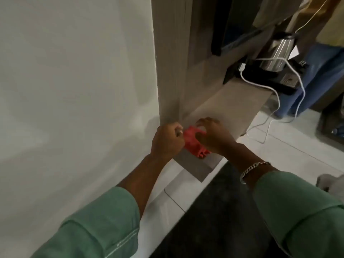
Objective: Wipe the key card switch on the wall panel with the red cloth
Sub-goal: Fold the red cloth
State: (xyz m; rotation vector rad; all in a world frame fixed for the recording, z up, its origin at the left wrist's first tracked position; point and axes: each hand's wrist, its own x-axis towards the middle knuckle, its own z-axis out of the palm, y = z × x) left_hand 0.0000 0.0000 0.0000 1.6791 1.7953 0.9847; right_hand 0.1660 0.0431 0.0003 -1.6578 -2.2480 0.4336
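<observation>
Now you are standing with a bare white wall [74,81] filling your left, its edge meeting a grey wood panel [167,62]; the switch itself is lying out of view. Your two arms in green sleeves are reaching forward and down, meeting at the near end of a grey shelf [232,101]. Your left hand [166,140] is curling shut, pinching one side of the one red cloth [191,142]. Your right hand [214,135], a chain bracelet [253,169] on its wrist, is gripping the cloth's other side, fingers bent. Farther right, one steel kettle [279,53] is sitting on the shelf, with two white cables [275,95] trailing down to the open tiled floor [288,151].
</observation>
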